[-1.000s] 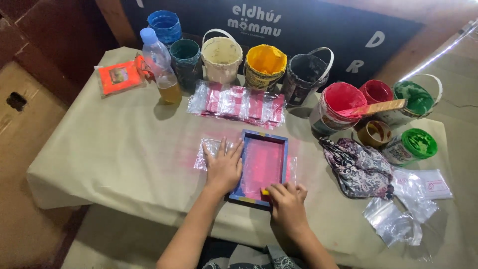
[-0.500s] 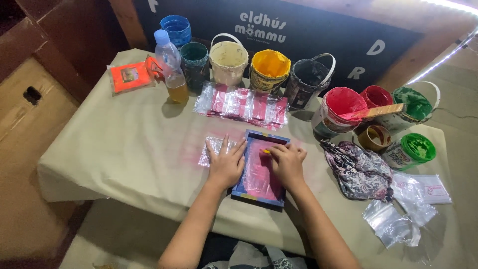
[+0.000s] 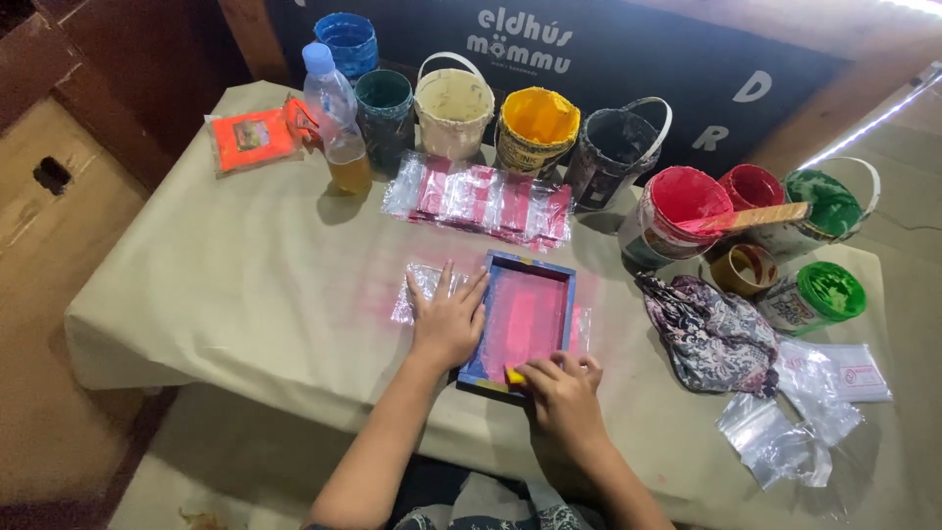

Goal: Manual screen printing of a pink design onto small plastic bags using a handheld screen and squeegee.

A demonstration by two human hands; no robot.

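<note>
Left hand [image 3: 446, 322] lay flat, fingers spread, pinning the blue screen frame [image 3: 520, 319] on the counter [image 3: 245, 285]. Right hand [image 3: 561, 385] gripped a yellow squeegee [image 3: 514, 376] at the frame's near edge.

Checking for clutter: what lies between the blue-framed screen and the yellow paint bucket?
In the head view, a row of pink plastic packets lies between screen and bucket.

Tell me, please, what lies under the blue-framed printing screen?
A clear plastic bag sticks out from under the blue-framed screen on the left, beneath the left hand. The frame covers the rest.
</note>
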